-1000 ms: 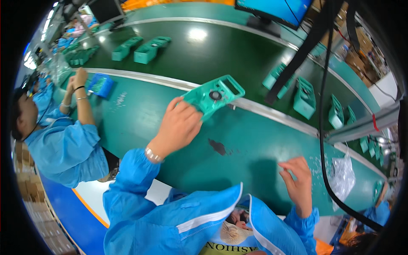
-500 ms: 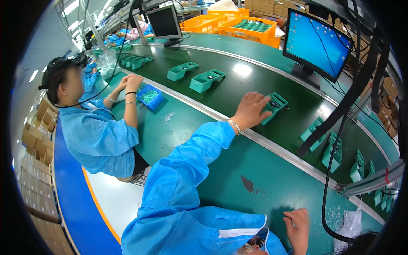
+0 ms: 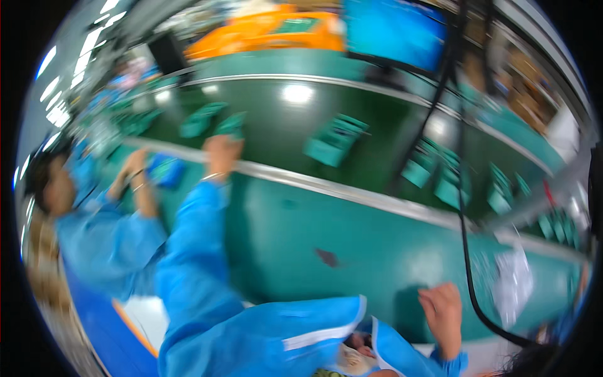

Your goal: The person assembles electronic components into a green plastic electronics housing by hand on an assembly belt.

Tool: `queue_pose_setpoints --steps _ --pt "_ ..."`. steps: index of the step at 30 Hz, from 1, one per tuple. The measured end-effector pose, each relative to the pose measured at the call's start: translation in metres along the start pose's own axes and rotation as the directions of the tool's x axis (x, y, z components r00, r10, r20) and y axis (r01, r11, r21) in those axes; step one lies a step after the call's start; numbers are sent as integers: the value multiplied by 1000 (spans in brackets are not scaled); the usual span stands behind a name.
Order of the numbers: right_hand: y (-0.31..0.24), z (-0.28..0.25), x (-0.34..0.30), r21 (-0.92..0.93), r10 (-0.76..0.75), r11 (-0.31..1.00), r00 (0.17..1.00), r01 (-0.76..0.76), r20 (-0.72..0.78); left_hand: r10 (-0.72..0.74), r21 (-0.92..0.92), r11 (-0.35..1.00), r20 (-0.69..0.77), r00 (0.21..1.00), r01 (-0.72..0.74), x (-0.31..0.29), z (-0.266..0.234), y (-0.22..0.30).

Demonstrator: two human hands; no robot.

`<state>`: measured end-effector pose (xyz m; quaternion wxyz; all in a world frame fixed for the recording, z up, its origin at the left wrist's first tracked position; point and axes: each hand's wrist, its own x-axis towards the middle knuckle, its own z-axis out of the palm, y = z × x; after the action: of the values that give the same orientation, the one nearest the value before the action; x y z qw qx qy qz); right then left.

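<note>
My left hand point(image 3: 223, 151) reaches out over the metal rail to a green plastic housing point(image 3: 231, 124) on the dark green conveyor. Its fingers are at the housing's near end, but blur hides whether they grip it. Another green housing lies just left of it, and a larger-looking one point(image 3: 336, 141) lies to the right on the belt. My right hand point(image 3: 443, 314) is held above the green worktable point(image 3: 377, 264) at the lower right. Its fingers are curled in, and nothing shows in them.
At the left a co-worker in blue point(image 3: 107, 245) has both hands together beside a blue bin point(image 3: 165, 169). A black cable point(image 3: 466, 245) hangs near my right hand, with a clear plastic bag point(image 3: 512, 283) beyond. A monitor point(image 3: 396, 31) and orange crates point(image 3: 270, 31) stand behind the belt.
My left hand has moved left, from one green housing to another farther along the belt. The view has swung to the right. My right hand stays curled over the table.
</note>
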<state>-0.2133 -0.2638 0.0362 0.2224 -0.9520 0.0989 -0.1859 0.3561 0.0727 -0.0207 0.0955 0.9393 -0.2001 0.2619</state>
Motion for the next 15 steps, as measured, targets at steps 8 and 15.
queue_pose_setpoints --steps 8,15 --pt "96 -43 -34 -81 335 917 866 -390 -372 321 -323 878 -151 935 -353 -158 -89 87" --pt "153 -51 -53 -95 400 869 801 -486 -446 722 -518 570 -53 690 -637 -240 -157 210"
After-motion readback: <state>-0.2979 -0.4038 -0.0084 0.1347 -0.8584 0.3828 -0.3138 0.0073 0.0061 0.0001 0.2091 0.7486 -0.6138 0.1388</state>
